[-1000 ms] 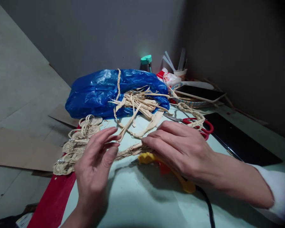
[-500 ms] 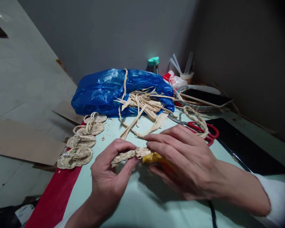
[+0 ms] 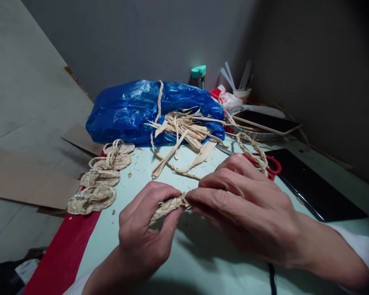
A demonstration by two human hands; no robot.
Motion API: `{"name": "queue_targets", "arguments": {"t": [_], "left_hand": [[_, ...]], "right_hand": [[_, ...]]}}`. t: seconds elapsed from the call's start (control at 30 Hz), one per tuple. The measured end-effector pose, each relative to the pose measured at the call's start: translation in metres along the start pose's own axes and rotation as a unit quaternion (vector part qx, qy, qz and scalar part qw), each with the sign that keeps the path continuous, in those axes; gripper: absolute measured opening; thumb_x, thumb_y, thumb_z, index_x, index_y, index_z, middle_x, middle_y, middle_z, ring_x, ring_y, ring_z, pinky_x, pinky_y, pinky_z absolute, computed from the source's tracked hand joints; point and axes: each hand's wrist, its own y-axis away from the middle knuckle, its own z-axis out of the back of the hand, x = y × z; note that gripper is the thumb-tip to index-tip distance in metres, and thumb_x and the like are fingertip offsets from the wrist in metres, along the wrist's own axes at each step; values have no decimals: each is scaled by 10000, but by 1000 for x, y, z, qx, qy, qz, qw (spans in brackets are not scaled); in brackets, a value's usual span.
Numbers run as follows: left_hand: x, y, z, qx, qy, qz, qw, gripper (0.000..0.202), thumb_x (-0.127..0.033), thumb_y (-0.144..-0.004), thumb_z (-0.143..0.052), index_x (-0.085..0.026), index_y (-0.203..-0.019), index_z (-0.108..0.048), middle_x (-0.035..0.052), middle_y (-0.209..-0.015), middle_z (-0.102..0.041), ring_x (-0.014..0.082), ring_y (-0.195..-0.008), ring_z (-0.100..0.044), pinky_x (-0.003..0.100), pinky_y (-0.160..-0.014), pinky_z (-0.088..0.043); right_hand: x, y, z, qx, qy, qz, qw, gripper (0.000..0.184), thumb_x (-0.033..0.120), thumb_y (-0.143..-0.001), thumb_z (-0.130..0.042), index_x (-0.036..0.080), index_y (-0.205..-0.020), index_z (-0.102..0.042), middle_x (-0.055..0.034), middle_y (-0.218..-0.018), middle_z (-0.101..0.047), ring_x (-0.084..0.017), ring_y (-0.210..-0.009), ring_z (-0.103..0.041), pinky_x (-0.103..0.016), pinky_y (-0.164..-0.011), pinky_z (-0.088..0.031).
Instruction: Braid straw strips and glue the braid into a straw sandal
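Between both hands is a small piece of braided straw (image 3: 166,209), pale and thick like plaited cord. My left hand (image 3: 149,223) is closed around its left end, thumb below and fingers above. My right hand (image 3: 249,209) pinches the same piece at its right end, fingertips pressed together close to the left fingertips. What lies under the right palm is hidden. A thin straw braid (image 3: 184,174) runs across the table behind the hands toward the right fingers. Red-handled scissors (image 3: 273,166) lie partly hidden behind my right hand.
Finished-looking straw slippers (image 3: 92,199) stand in a row at the left, over a red strip (image 3: 61,250). Behind are a blue plastic bag (image 3: 119,112) and loose dry straw (image 3: 187,129). To the right lie a black tablet (image 3: 316,184), a phone-like device (image 3: 267,121) and a basket (image 3: 249,135).
A yellow object beneath my right fingers has gone out of sight. The right fingers have drawn into a tighter pinch beside the left hand. The surroundings sit slightly higher and further left in view.
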Motion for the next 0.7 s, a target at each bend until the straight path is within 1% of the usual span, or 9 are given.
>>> {"name": "queue_targets", "arguments": {"t": [0.13, 0.23, 0.33, 0.47, 0.6, 0.7], "left_hand": [[1, 1, -1, 10, 10, -3, 1000, 226, 4, -783, -598, -165, -934, -603, 22, -785, -652, 132, -730, -629, 238, -665, -517], [1, 3, -2, 18, 18, -4, 1000, 243, 8, -780, -597, -170, -946, -601, 22, -785, -655, 133, -734, -630, 238, -672, -512], [0, 5, -3, 29, 29, 4, 999, 239, 5, -778, -610, -169, -941, -608, 22, -781, -660, 128, -719, -628, 235, -664, -510], [-2, 6, -6, 36, 30, 10, 999, 220, -3, -786, -608, -172, -925, -621, 21, -754, -661, 123, -684, -619, 231, -621, -510], [-2, 7, -9, 43, 25, 6, 999, 218, -9, -795, -583, -183, -923, -613, 26, -752, -657, 135, -684, -617, 249, -617, -520], [1, 10, -10, 41, 29, 6, 999, 231, -7, -799, -572, -199, -925, -600, 16, -751, -649, 135, -678, -611, 254, -612, -520]], "right_hand": [[0, -1, -2, 11, -31, -18, 999, 129, 114, -868, -638, 147, -985, -683, -39, -812, -636, -158, -726, -470, -330, -678, -378], [1, -1, -3, 21, -60, -42, 997, 82, 132, -881, -637, 147, -952, -675, -29, -790, -628, -149, -723, -468, -312, -677, -381], [1, 1, -4, 35, -77, -49, 995, 59, 141, -899, -612, 139, -935, -659, -33, -799, -620, -149, -736, -471, -316, -695, -385], [-3, 6, -2, 66, -88, -36, 993, 106, 124, -886, -575, 137, -973, -635, -64, -862, -624, -182, -786, -481, -356, -721, -384], [-4, 8, -1, 90, -71, -9, 993, 198, 59, -822, -557, 130, -991, -635, -75, -865, -630, -191, -763, -469, -357, -677, -358], [-1, 6, -4, 55, -40, 0, 998, 142, 65, -863, -518, 131, -873, -643, -60, -798, -639, -176, -724, -470, -347, -647, -328]]}}
